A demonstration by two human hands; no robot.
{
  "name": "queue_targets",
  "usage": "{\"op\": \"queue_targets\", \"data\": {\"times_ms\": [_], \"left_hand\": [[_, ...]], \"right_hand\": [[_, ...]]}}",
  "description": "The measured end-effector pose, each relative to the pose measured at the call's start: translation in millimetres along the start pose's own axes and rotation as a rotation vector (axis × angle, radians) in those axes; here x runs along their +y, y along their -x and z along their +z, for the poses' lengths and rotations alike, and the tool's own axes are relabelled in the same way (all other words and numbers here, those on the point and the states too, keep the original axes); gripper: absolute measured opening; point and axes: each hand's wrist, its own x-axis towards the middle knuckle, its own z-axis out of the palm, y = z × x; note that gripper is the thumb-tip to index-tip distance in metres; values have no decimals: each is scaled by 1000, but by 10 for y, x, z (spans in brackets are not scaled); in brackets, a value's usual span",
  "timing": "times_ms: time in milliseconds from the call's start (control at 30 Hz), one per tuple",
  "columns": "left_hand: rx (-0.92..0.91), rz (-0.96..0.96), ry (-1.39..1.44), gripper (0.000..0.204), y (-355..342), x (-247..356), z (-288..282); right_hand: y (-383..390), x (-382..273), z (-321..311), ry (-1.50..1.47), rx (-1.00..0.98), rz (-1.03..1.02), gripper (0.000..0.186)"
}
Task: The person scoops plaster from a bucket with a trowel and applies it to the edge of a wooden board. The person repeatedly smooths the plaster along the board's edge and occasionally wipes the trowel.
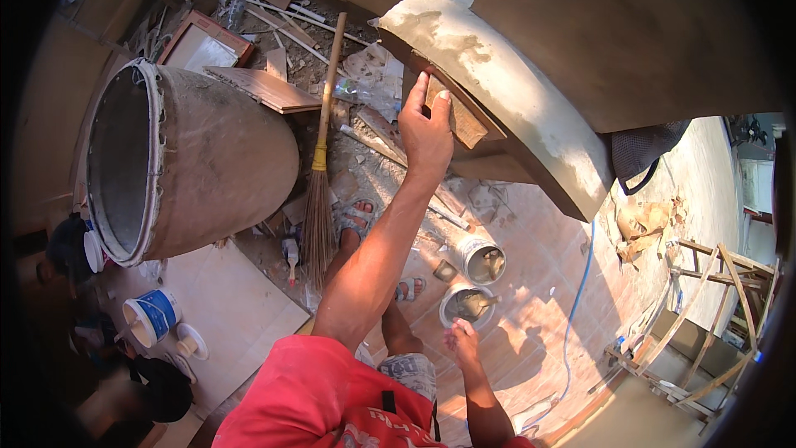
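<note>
Reaches up with a bare left hand (428, 137), gripping a flat brown wooden block (466, 126) between thumb and fingers and holding it against the side of a curved, pale plastered ledge (531, 75) marked with darker damp patches. Hangs the right hand (462, 340) low, fingers loosely bent, just beside a round white plastic bucket (458, 288) with greyish material and a tool inside; cannot tell whether anything sits in those fingers. Wears a red short-sleeved shirt (290, 382), patterned grey shorts (412, 375) and strapped sandals (358, 216). Shows, just beyond the nearer bucket, a second white bucket (474, 243) on the sunlit pinkish tiled floor (539, 224), with a thin blue hose (578, 299) snaking along to the right. Includes, left of the raised arm, a long-handled stick broom (317, 224) with a yellow binding, standing near a large grey-brown cylinder (224, 158) tipped open end leftward. Takes in scattered rubble and scrap wood behind the broom, a blue-and-white tub (157, 311) on a pale flat board (245, 299) at lower left, and a rough wooden frame (721, 307) at far right.
</note>
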Motion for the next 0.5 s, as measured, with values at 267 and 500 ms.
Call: {"op": "queue_targets", "data": {"times_ms": [267, 500], "left_hand": [[-149, -71, -224, 51, 1682, -171, 676], [-262, -877, 138, 51, 2912, -392, -63]], "right_hand": [[114, 210, -91, -142, 28, -42, 36], [164, 360, -514, -105, 10, -58, 33]]}}
